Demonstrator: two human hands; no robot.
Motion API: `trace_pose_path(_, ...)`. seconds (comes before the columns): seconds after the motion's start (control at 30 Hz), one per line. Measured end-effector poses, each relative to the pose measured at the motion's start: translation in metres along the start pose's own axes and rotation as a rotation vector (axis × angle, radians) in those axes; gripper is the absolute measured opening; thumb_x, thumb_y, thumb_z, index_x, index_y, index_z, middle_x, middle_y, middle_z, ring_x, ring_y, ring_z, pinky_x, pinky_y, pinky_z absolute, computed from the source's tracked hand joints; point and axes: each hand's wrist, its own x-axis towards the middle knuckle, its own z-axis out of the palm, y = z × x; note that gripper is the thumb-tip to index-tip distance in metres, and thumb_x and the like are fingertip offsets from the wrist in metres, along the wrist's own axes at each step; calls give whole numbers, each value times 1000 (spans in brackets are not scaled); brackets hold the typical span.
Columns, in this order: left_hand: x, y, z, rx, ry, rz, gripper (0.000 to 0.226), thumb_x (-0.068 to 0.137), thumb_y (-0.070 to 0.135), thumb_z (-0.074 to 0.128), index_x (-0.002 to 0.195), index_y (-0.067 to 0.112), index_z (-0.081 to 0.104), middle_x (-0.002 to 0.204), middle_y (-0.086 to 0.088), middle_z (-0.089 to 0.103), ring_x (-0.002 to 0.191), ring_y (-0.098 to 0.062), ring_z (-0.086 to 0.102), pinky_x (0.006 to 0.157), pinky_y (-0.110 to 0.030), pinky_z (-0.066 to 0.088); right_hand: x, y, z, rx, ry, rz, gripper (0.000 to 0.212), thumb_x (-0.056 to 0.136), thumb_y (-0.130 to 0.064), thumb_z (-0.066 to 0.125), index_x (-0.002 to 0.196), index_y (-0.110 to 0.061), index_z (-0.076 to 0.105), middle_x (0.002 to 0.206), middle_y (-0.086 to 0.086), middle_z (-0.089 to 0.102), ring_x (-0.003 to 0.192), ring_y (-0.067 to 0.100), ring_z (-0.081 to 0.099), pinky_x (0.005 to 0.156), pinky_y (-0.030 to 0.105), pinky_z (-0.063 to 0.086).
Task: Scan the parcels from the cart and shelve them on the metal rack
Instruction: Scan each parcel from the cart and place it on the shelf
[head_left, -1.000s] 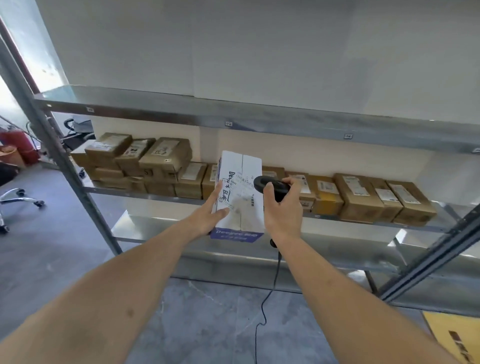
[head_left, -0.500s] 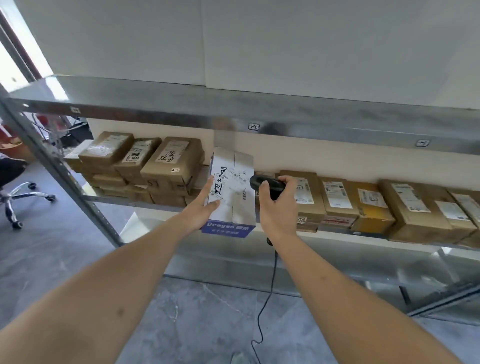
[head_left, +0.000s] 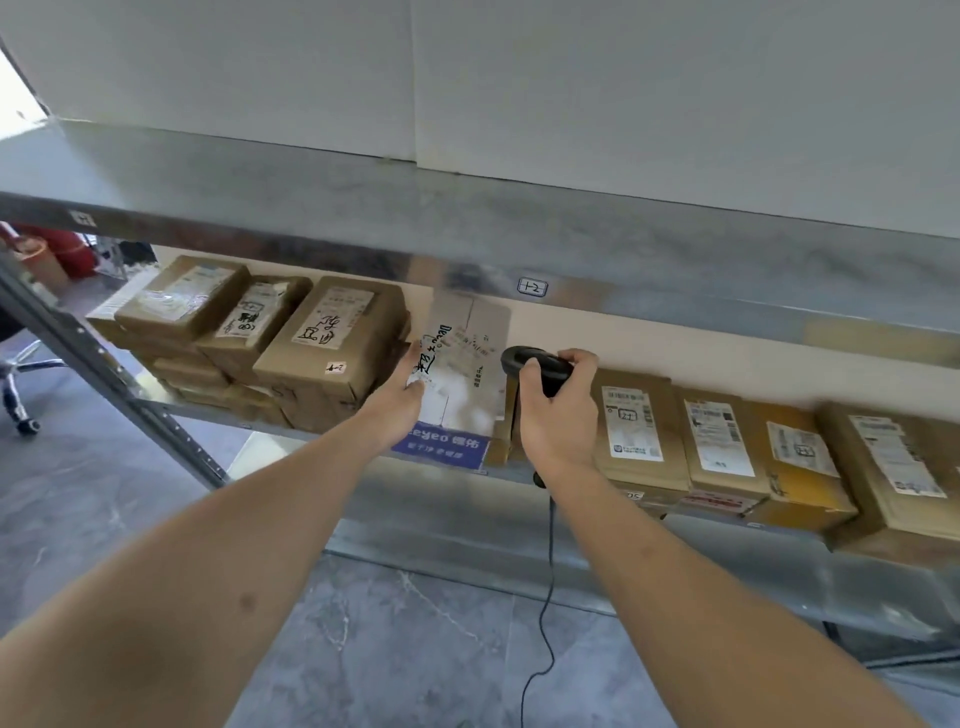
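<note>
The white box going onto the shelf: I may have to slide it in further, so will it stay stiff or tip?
The white box looks like rigid cardboard with square edges, so it should probably push without buckling. It is broad and seems to lie low, so tipping seems unlikely. The left hand moves it alone, with flat fingers, so it is likely light.

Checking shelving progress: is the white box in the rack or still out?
Mostly in. The white box sits between brown parcels on the shelf, its blue end at the front edge, left hand against it.

L hand (head_left: 400, 400) flat on white box (head_left: 462, 384) at rack (head_left: 467, 218) shelf's front edge, btwn brown parcels (head_left: 332, 353); R hand (head_left: 556, 415) grips scanner (head_left: 535, 364).
</note>
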Motion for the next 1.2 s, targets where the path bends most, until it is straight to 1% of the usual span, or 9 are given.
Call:
trace_pose_path(0.1, 5, 11, 1, 130, -18, 37, 70, 109, 23, 39, 160, 61, 10, 110, -13, 57, 63, -18, 53, 51, -31, 47, 6, -3, 3, 6, 20, 1, 37, 101, -47, 58, 129, -32, 40, 108, 3, 71, 96, 26, 70, 89, 46, 57)
trace_pose_path(0.17, 10, 23, 5, 297, 27, 141, 68, 106, 32, 49, 164, 48, 18, 147, -18, 39, 101, -34, 65, 83, -43, 58, 9, -5, 4, -3, 32, 7, 37, 102, -47, 57, 131, -30, 40, 108, 3, 71, 96, 27, 70, 89, 44, 57)
trace_pose_path(0.23, 13, 35, 12, 459, 65, 238, 71, 98, 51, 62, 161, 40, 31, 165, -17, 17, 144, -45, 38, 116, -55, 42, 11, -6, 4, -11, 46, 11, 37, 102, -47, 57, 130, -30, 39, 107, 4, 71, 95, 28, 69, 88, 43, 57)
trace_pose_path(0.3, 13, 46, 20, 638, 20, 307, 82, 87, 70, 65, 158, 42, 36, 170, -11, 11, 155, -45, 14, 126, -59, 25, 13, -5, 3, -17, 56, 15, 37, 101, -47, 56, 129, -31, 39, 105, 3, 70, 94, 28, 68, 87, 44, 57)
trace_pose_path(0.43, 13, 49, 35, 791, -41, 288, 88, 83, 77, 62, 158, 52, 24, 172, -4, 6, 155, -54, 2, 128, -65, 8, 15, -5, 3, -28, 62, 17, 36, 102, -48, 55, 129, -31, 38, 103, 2, 68, 92, 29, 67, 85, 42, 55)
trace_pose_path(0.6, 13, 44, 27, 835, -16, 256, 87, 88, 78, 56, 160, 51, 15, 173, -6, 1, 155, -57, 1, 128, -64, 6, 15, -5, 2, -30, 51, 16, 38, 103, -47, 54, 132, -31, 37, 103, 1, 67, 88, 24, 66, 78, 34, 50)
trace_pose_path(0.77, 16, 36, 18, 839, -42, 250, 86, 94, 75, 49, 162, 48, 4, 174, -11, -7, 155, -57, -6, 129, -60, 6, 13, -4, 4, -27, 43, 21, 38, 103, -47, 54, 132, -30, 37, 103, 2, 68, 91, 25, 67, 83, 39, 54)
trace_pose_path(1.0, 14, 36, 13, 858, -36, 268, 82, 100, 67, 46, 165, 39, 6, 173, -23, -4, 158, -49, -6, 130, -57, 4, 12, -6, 3, -32, 21, 7, 38, 103, -47, 55, 132, -30, 37, 90, -10, 62, 84, 15, 64, 81, 37, 53)
trace_pose_path(1.2, 8, 40, 12, 875, -52, 221, 79, 104, 64, 42, 167, 29, 11, 173, -23, -7, 159, -47, -7, 130, -56, 4, 8, -6, -2, -76, 23, 18, 36, 102, -50, 53, 129, -35, 35, 100, -1, 67, 89, 24, 68, 85, 44, 57)
